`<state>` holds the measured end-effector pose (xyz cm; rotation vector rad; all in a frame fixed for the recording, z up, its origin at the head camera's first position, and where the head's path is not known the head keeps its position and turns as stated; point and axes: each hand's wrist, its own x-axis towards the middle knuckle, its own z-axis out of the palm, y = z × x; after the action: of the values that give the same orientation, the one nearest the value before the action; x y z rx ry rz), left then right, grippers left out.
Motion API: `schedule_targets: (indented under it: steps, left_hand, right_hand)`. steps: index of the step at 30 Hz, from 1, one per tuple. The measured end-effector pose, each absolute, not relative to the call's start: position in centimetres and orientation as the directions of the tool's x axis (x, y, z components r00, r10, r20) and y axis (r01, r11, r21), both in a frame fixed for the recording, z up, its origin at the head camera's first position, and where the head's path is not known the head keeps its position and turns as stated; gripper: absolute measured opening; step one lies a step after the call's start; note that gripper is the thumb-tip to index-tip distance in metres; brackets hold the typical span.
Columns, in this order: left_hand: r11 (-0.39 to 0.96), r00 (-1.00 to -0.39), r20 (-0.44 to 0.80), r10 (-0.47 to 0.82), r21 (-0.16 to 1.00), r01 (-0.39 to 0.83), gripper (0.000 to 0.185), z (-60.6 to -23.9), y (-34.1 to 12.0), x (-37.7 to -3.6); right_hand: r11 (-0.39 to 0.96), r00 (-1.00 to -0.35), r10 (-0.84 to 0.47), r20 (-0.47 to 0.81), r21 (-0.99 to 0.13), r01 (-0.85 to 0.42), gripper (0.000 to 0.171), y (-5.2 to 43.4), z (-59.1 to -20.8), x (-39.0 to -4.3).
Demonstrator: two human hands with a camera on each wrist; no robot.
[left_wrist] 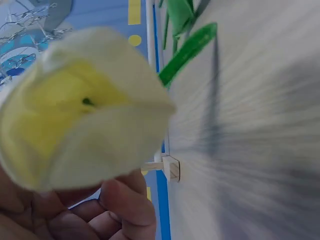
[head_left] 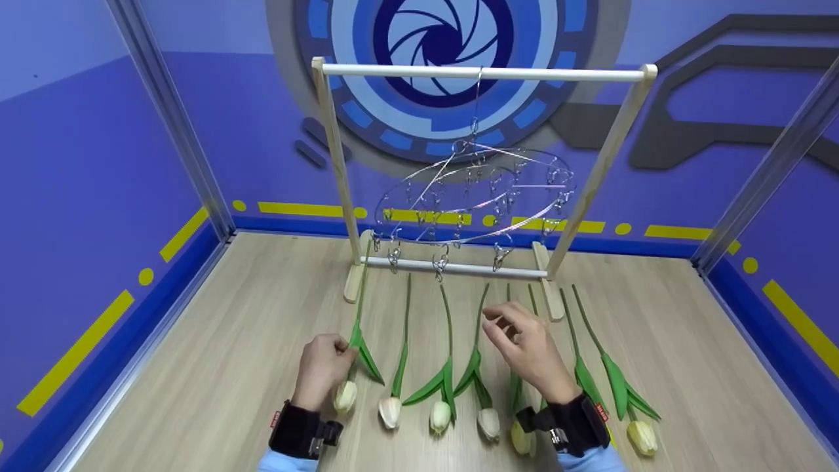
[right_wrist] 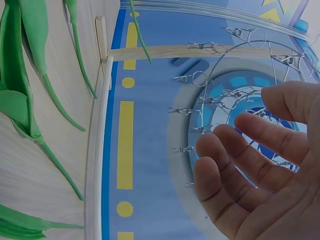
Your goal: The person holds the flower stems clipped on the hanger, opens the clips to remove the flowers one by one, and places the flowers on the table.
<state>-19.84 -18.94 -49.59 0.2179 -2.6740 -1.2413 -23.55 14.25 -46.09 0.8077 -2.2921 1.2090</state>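
Several artificial tulips lie in a row on the wooden table (head_left: 216, 367), cream heads toward me. My left hand (head_left: 322, 368) grips the stem of the leftmost tulip (head_left: 345, 395); its pale yellow bloom (left_wrist: 85, 107) fills the left wrist view, with my fingers (left_wrist: 125, 207) curled below it. My right hand (head_left: 527, 351) hovers over the middle stems, fingers relaxed and holding nothing; its fingers (right_wrist: 250, 165) appear spread in the right wrist view. Behind the tulips stands a wooden rack (head_left: 482, 73) with a round metal clip hanger (head_left: 475, 193) hanging from its top bar.
Blue walls with yellow stripes enclose the table on three sides. Green stems and leaves (right_wrist: 30, 95) lie to the right hand's left. The rack's lower bar (head_left: 452, 267) and feet stand just beyond the stem tips.
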Motion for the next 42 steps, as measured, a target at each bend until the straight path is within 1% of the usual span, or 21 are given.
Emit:
schedule_targets:
  steps: [3,9,15,23,32,42]
  left_hand:
    - [0.657,-0.973,0.102,-0.209,0.751,-0.063,0.025,-49.9,-18.9,-19.8]
    - [0.681,-0.972,0.077,-0.224,0.726,-0.099,0.016,-50.4,-18.8,-19.9]
    - [0.707,-0.974,0.091,-0.209,0.702,-0.086,0.019,-50.9,-18.9,-20.1]
    - [0.693,-0.981,0.043,-0.191,0.714,-0.104,0.020,-51.4,-19.2,-20.2]
    - [0.680,-0.982,-0.021,-0.188,0.719,-0.145,0.017,-51.5,-19.6,-20.1]
    - [0.667,-0.983,-0.057,-0.175,0.728,-0.161,0.015,-51.5,-20.0,-20.1]
  right_hand:
    - [0.453,-0.751,-0.297,0.590,-0.605,-0.655,0.014,14.3,-46.1,-23.6]
    - [0.458,-0.751,-0.294,0.591,-0.602,-0.654,0.014,14.3,-46.1,-23.5]
    - [0.461,-0.756,-0.298,0.583,-0.606,-0.649,0.015,14.4,-46.1,-23.5]
    - [0.472,-0.776,-0.301,0.555,-0.620,-0.627,0.016,14.5,-45.9,-23.3]
    - [0.456,-0.755,-0.316,0.574,-0.606,-0.652,0.016,14.5,-46.3,-23.5]
    - [0.481,-0.781,-0.321,0.536,-0.618,-0.622,0.016,14.5,-46.5,-23.7]
